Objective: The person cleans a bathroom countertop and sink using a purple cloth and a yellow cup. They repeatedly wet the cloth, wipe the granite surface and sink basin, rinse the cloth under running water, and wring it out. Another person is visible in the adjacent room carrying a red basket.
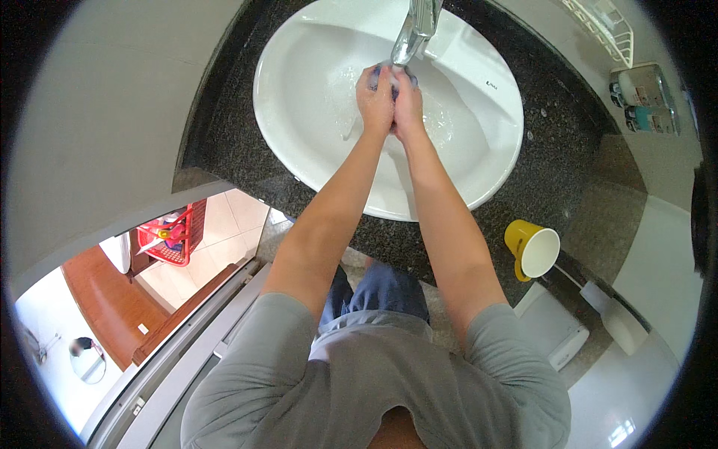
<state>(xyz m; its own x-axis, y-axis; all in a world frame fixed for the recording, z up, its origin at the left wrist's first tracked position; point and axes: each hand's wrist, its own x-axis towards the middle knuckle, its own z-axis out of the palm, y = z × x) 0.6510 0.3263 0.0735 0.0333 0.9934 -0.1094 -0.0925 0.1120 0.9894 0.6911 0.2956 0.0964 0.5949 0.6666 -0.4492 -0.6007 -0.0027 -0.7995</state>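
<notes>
Under the spout of a chrome faucet, my left hand and my right hand are pressed together around a small dark blue item. White foam clings to it and to my fingers. The item looks like bunched wet cloth, but my hands hide most of it. Both hands are over the bowl of a white oval washbasin, apart from its rim. Splashes and ripples show in the bowl on either side of them.
A speckled dark stone countertop surrounds the basin. A yellow mug with a white inside is at the right. Bottles stand near a white wire rack. Beyond a doorway at lower left, a red plastic basket holds several items.
</notes>
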